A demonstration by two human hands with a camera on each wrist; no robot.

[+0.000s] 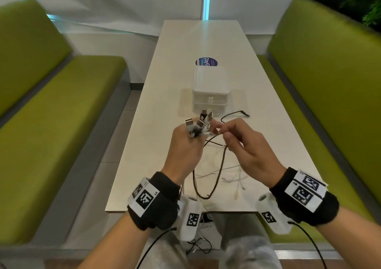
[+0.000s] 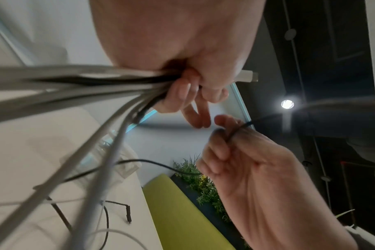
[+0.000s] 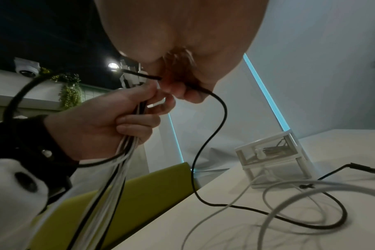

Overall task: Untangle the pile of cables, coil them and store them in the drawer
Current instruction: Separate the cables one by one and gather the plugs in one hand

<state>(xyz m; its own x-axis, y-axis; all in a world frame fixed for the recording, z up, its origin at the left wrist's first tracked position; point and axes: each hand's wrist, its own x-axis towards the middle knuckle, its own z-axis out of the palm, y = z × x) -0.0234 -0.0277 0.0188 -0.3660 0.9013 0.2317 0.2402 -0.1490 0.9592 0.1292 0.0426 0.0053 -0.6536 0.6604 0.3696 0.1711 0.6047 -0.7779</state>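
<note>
My left hand point(image 1: 185, 143) grips a bundle of cables point(image 3: 126, 152), white and black, above the table; their plug ends point(image 1: 199, 122) stick up past my fingers. In the left wrist view the bundle point(image 2: 96, 88) runs out of my fist toward the table. My right hand point(image 1: 233, 136) pinches a thin black cable point(image 3: 212, 135) close to the left hand. That cable loops down onto the table point(image 1: 268, 124), and its far plug point(image 1: 245, 114) lies right of the drawer unit. A white two-drawer unit point(image 1: 210, 91) stands mid-table with both drawers closed; cables show through its clear front point(image 3: 272, 150).
Loose white cables point(image 1: 226, 171) and a dark braided loop point(image 1: 208, 178) lie on the near part of the table. A round blue sticker point(image 1: 206, 61) sits behind the drawer unit. Green benches point(image 1: 51, 124) flank the table on both sides.
</note>
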